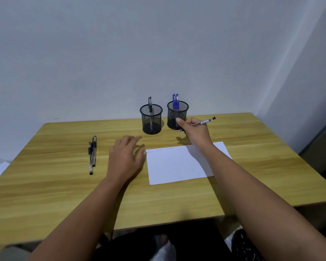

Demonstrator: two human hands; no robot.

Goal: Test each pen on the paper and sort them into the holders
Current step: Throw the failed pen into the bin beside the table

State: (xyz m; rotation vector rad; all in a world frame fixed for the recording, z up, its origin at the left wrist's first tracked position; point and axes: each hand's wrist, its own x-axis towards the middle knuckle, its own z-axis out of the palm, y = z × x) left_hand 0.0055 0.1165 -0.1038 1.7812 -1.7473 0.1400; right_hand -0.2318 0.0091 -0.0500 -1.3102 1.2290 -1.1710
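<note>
**Two mesh holders, one pen in hand**

Two black wire-mesh pen holders are standing at twelve o'clock on the pale wooden table [252,166], near its far edge. The left holder [151,119] is carrying one black-capped pen [150,105]; the right holder [177,114] is carrying two blue-capped pens [175,100].

The right hand [193,131] is hovering just in front of the right holder, its fingers pinching a slim clear-barrelled pen [205,122] whose back end is pointing toward two o'clock — the tip is hidden by the hand. The left hand [126,157] is hanging over the table with fingers loosely spread, gripping nothing, just left of the white sheet of paper [177,166], which is showing faint scribbles along its top edge.

Two more black-capped pens [92,154] are lying side by side at nine o'clock — well apart from the paper.
</note>
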